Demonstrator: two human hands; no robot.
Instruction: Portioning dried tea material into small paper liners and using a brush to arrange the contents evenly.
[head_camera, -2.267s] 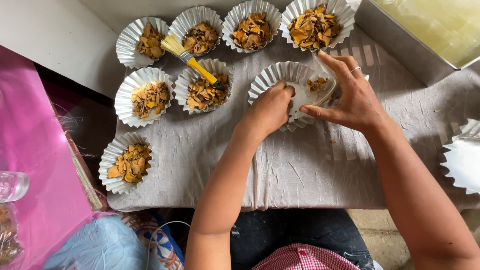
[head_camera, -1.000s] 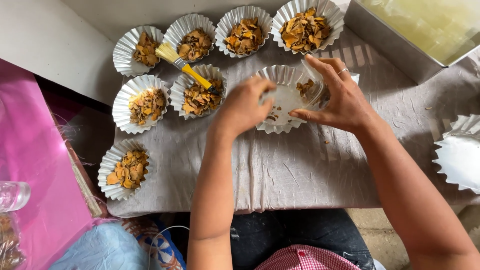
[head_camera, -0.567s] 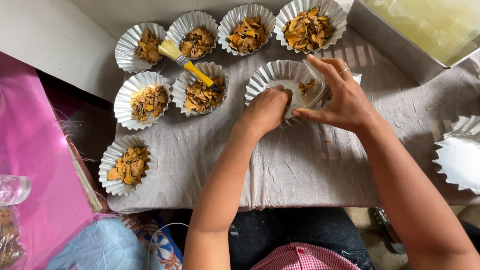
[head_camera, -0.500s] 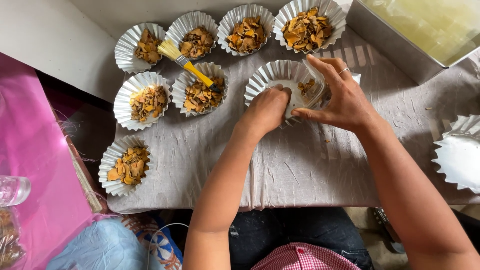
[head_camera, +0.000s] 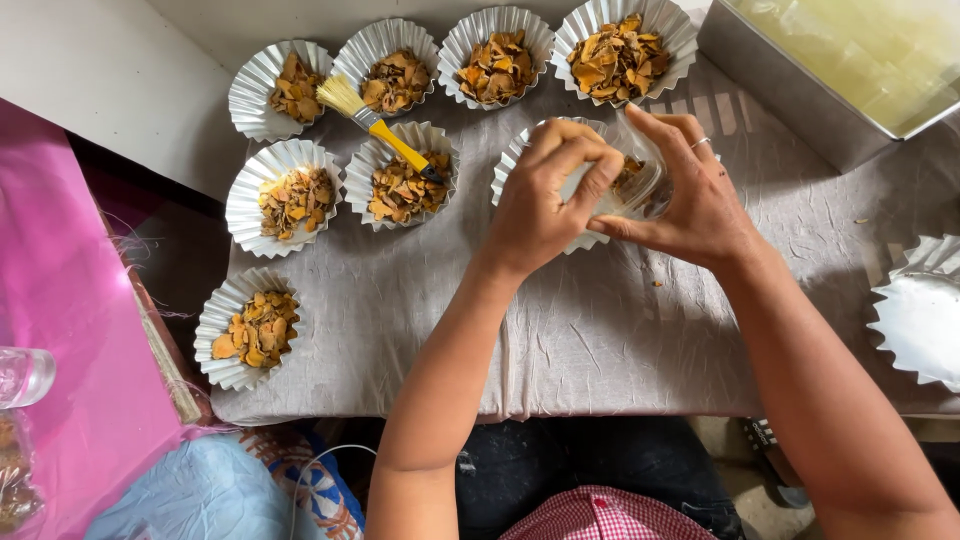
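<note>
My right hand (head_camera: 690, 195) holds a small clear container (head_camera: 640, 185) with orange-brown dried chips, tilted over a white fluted paper cup (head_camera: 512, 165) on the grey cloth (head_camera: 600, 330). My left hand (head_camera: 545, 200) is beside it, its fingertips at the container's mouth, covering most of that cup. Whether the left hand pinches any chips is hidden.
Several white fluted cups filled with dried chips stand along the back and left, one (head_camera: 258, 328) near the front left. A yellow-handled brush (head_camera: 380, 125) lies across two cups. A metal tray (head_camera: 850, 70) sits back right, an empty fluted cup (head_camera: 925, 315) at the right edge, pink sheet (head_camera: 60, 330) left.
My left hand has lifted from inside the paper cup up to the mouth of the clear container. The right hand has tipped the container slightly and stayed in place.
</note>
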